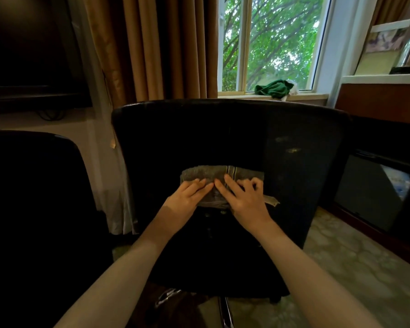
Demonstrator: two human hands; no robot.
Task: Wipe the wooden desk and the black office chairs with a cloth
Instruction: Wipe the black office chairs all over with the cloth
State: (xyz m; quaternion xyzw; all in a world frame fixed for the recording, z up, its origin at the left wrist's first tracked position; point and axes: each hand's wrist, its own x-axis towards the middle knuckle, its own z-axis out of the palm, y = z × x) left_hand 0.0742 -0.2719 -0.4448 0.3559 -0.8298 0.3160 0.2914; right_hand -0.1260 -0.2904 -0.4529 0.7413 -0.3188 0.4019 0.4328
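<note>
Both hands lie flat on the grey cloth (199, 172) and press it down. The left hand (187, 197) has its fingers straight and close together. The right hand (244, 200) has two fingers straight and the others bent a little. The cloth is folded and sits on the back of the black chair (223, 133). Another black chair (33, 185) stands at the left. A green rag (273, 88) lies by the window.
</note>
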